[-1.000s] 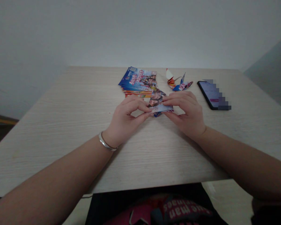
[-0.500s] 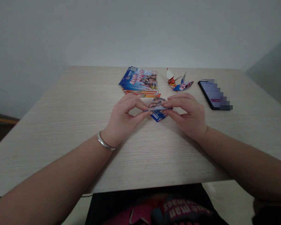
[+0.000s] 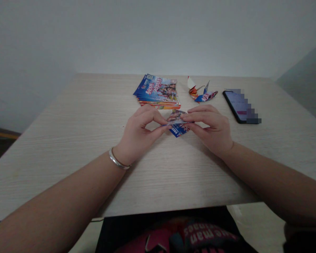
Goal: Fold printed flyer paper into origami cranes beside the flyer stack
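Observation:
A small folded piece of printed paper [image 3: 178, 129], blue with white lettering and a picture on its upper flap, is pinched between both hands above the table. My left hand [image 3: 142, 128] grips its left corner between thumb and fingers; a silver bangle circles that wrist. On the opposite corner, my right hand [image 3: 209, 126] closes thumb and fingertips. The fingers hide both side corners of the paper. Just beyond the hands lies a stack of printed leaflets [image 3: 158, 89], blue on top with orange edges below. Right of the stack rests a folded paper crane [image 3: 204, 95].
A phone [image 3: 238, 107] in a black case lies on the right, its screen partly pixelated. The pale wood-grain table [image 3: 68, 133] meets a plain wall [image 3: 158, 38] at its far edge. My lap and dark printed clothing [image 3: 173, 232] show below the near edge.
Both hands hold the same grip on the folded paper. The paper's lower flap has shifted very slightly; all else on the table stays put.

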Action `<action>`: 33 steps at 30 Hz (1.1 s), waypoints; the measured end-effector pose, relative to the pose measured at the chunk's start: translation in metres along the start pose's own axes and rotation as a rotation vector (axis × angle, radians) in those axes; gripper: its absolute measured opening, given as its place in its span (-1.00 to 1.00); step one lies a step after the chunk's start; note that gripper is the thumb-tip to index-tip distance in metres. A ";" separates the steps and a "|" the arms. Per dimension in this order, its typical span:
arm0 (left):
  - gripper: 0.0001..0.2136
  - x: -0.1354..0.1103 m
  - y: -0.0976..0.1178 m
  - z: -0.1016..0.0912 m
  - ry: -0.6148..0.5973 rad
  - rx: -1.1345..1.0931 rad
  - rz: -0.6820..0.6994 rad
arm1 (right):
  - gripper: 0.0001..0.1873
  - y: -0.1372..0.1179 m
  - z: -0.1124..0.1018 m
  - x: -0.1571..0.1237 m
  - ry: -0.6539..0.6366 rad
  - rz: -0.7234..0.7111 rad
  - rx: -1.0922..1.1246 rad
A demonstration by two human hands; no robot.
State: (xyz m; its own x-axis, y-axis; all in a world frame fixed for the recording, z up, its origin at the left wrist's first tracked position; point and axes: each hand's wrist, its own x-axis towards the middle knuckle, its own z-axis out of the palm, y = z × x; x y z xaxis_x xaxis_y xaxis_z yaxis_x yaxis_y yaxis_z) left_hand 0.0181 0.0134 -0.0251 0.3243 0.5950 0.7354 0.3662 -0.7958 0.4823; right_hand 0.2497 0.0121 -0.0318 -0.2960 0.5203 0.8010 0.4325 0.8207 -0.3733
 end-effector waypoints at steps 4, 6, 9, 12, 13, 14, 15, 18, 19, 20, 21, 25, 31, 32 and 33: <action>-0.88 0.000 0.002 -0.001 -0.018 0.025 0.001 | -0.73 -0.001 0.001 0.000 0.015 0.004 0.002; -0.89 0.001 0.003 -0.002 -0.031 0.033 -0.001 | -0.73 -0.001 0.001 0.000 0.019 0.007 0.000; -0.89 0.001 0.004 -0.003 -0.057 0.021 0.003 | -0.75 -0.001 0.002 0.000 0.022 0.006 -0.006; -0.88 0.000 0.003 -0.003 -0.066 0.005 0.003 | -0.76 -0.001 0.002 0.000 0.022 0.003 0.002; -0.87 0.000 0.002 -0.003 -0.064 0.000 0.002 | -0.75 -0.001 0.002 0.000 0.020 0.003 0.004; -0.87 0.000 0.002 -0.003 -0.062 -0.004 0.000 | -0.75 -0.001 0.002 0.000 0.018 0.006 0.005; -0.87 -0.001 0.001 -0.003 -0.060 -0.006 -0.001 | -0.75 -0.001 0.002 -0.001 0.016 0.010 0.003; -0.86 -0.001 0.001 -0.003 -0.059 -0.009 -0.004 | -0.75 0.000 0.002 -0.001 0.012 0.020 0.001; -0.85 -0.001 0.000 -0.003 -0.060 -0.012 -0.004 | -0.75 0.000 0.002 -0.001 0.010 0.023 0.004; -0.86 -0.001 0.000 -0.003 -0.057 -0.017 -0.004 | -0.76 0.000 0.002 -0.001 0.007 0.028 0.009; -0.86 -0.001 0.000 -0.003 -0.052 -0.022 -0.005 | -0.76 -0.001 0.001 -0.001 0.001 0.038 0.015; -0.86 -0.001 -0.002 -0.002 -0.036 -0.037 -0.005 | -0.78 -0.004 0.000 -0.001 -0.020 0.140 0.054; -0.88 0.000 -0.006 -0.005 -0.104 -0.018 -0.011 | -0.85 -0.002 0.001 -0.001 -0.009 0.099 0.105; -0.88 0.000 -0.006 -0.006 -0.134 0.001 -0.008 | -0.85 -0.001 0.002 -0.002 -0.006 0.088 0.104; -0.89 0.001 -0.005 -0.007 -0.165 0.036 -0.002 | -0.85 0.000 0.002 -0.002 -0.004 0.078 0.098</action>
State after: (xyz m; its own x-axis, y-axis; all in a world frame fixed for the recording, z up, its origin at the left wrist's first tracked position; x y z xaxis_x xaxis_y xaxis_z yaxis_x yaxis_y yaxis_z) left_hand 0.0107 0.0172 -0.0240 0.4616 0.6093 0.6447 0.3971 -0.7919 0.4640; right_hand 0.2482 0.0117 -0.0346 -0.2678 0.5843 0.7661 0.3689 0.7967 -0.4787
